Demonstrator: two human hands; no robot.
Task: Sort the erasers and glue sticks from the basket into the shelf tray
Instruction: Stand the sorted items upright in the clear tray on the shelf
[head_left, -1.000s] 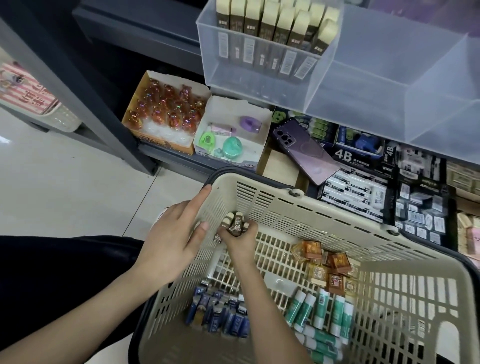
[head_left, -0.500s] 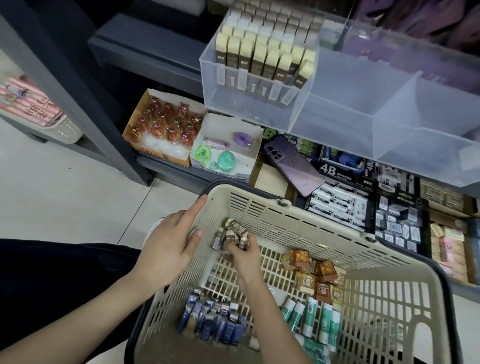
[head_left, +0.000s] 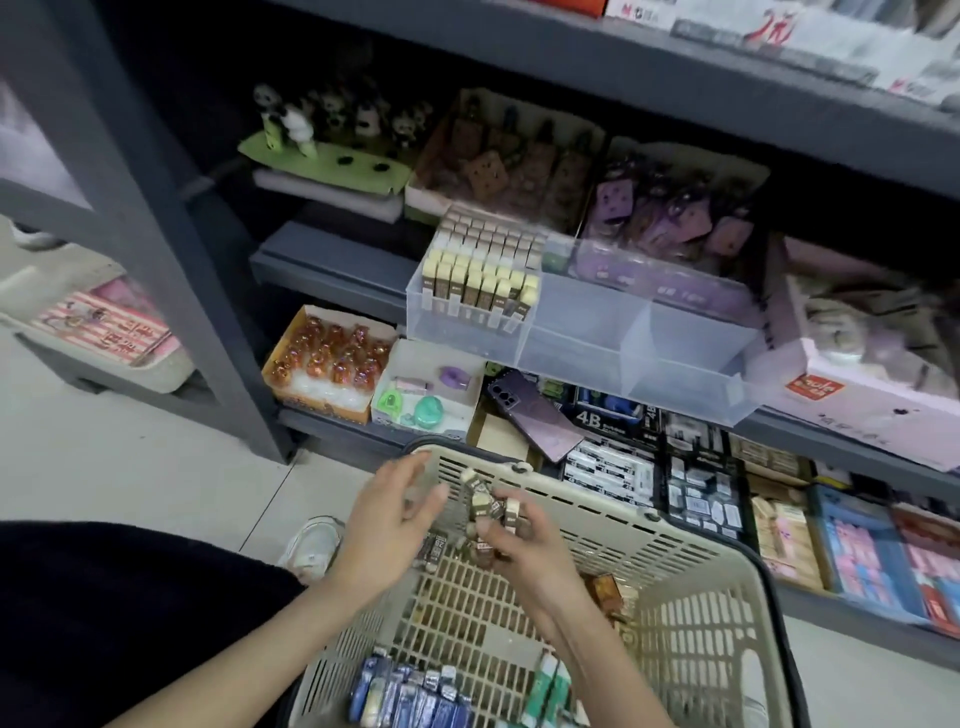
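While the left hand (head_left: 387, 525) hovers beside, the right hand (head_left: 519, 551) grips erasers (head_left: 485, 501).

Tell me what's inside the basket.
Blue erasers, green glue sticks, orange packets and brown erasers lie in the basket. The right hand grips a brown bunch and hides whatever lies beneath it.
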